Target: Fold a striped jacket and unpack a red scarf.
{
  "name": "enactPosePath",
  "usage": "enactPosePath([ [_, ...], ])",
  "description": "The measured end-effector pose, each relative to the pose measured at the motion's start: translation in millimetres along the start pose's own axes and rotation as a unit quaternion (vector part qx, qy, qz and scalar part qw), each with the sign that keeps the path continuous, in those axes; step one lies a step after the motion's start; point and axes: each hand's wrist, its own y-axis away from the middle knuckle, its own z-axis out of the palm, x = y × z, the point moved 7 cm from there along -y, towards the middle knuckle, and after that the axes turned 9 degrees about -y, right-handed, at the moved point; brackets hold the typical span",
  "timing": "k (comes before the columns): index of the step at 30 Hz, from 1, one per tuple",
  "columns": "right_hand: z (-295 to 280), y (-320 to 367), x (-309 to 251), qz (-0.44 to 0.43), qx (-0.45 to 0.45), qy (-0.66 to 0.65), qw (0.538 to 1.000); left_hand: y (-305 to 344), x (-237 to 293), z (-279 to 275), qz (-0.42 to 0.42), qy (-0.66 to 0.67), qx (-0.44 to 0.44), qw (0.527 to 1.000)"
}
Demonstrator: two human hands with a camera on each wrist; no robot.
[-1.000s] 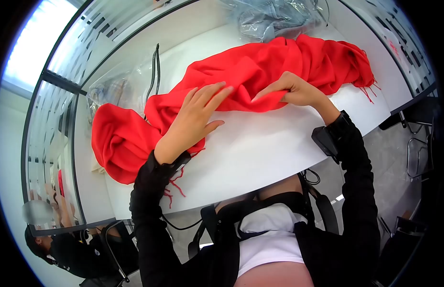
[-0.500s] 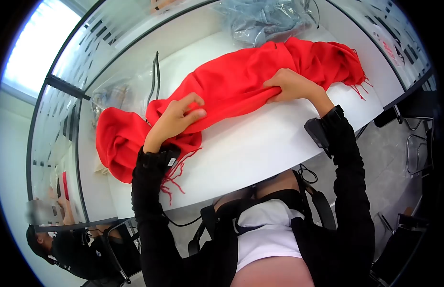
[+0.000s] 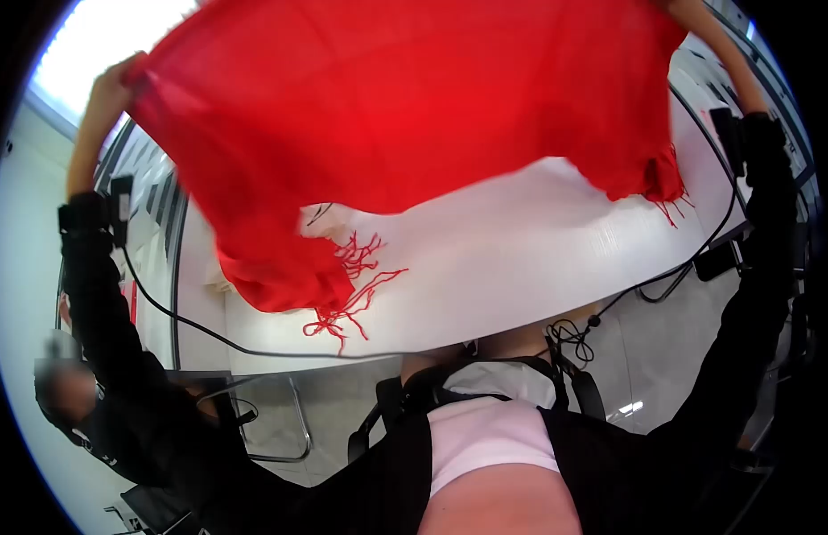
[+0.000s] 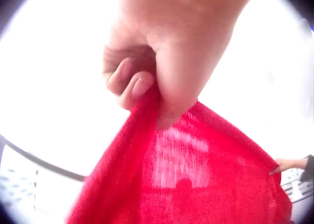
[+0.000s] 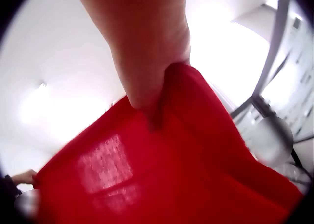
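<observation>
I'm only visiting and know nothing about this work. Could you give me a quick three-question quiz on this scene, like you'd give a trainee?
1. Fill the gap: the left hand and right hand hold a red scarf spread above a ____ table.
2. What hangs from the scarf's lower end? A) a fringe B) a price tag C) a zip
3. True or false: the left hand lies flat and open on the table.
Key: 1 white; 2 A; 3 false, it pinches the scarf's edge.

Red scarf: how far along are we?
Done: the red scarf is up off the table, spread between both hands. In hand: left hand and right hand each pinch its top edge. Left: its fringed end hangs bunched near the table.
</observation>
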Motion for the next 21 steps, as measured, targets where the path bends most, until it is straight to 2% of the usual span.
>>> enactPosePath([
  [1,-27,-12,-8,-0.032,0.096,0.051,0.994,-19,-22,-38,-0.013,-0.048,0.123,0.991],
  [2,-59,-20,-5,-0.001,0.191,0.078,0.978,-21,-32,-72,-0.026,-0.091,0.237,0.967],
  [3,-86,-24,-3,0.029,0.283,0.104,0.953,-8,-10,-114,-0.058,-0.123,0.324,0.936],
  [5,-119,-6,-22,0.033,0.482,0.192,0.854,18,25,-178,-0.119,-0.184,0.486,0.846],
  [7,-101,-6,4,0.012,0.351,0.201,0.914,-28,-113,-163,0.033,-0.247,0.476,0.843],
  [9,-73,4,35,-0.011,0.211,0.207,0.955,-36,-172,-108,-0.009,-0.238,0.313,0.919],
  [10,-49,11,47,0.06,0.079,0.229,0.968,-21,-149,-83,-0.085,-0.236,0.249,0.935],
  [12,3,42,80,0.153,-0.17,0.245,0.942,17,-107,-35,-0.204,-0.203,0.129,0.949],
  [13,22,61,106,0.159,-0.231,0.233,0.931,30,-105,-15,-0.223,-0.194,0.111,0.949],
  [14,31,76,140,0.144,-0.239,0.222,0.934,40,-104,3,-0.231,-0.218,0.074,0.945],
  [15,29,90,179,0.111,-0.209,0.221,0.946,47,-104,18,-0.239,-0.241,0.036,0.94],
  [16,22,96,204,0.083,-0.138,0.226,0.961,49,-118,28,-0.227,-0.262,0.031,0.938],
  [17,1,88,201,0.114,-0.067,0.224,0.966,48,-148,35,-0.214,-0.283,0.028,0.934],
  [18,-37,72,179,0.158,0.076,0.195,0.965,39,-205,29,-0.241,-0.286,0.045,0.926],
  [19,-77,63,156,0.183,0.237,0.139,0.944,40,-223,-1,-0.299,-0.218,0.132,0.92],
  [20,-120,63,127,0.171,0.435,0.029,0.884,43,-227,-31,-0.32,-0.172,0.231,0.902],
  [21,-144,71,113,0.143,0.57,-0.098,0.803,49,-215,-59,-0.296,-0.145,0.335,0.883],
])
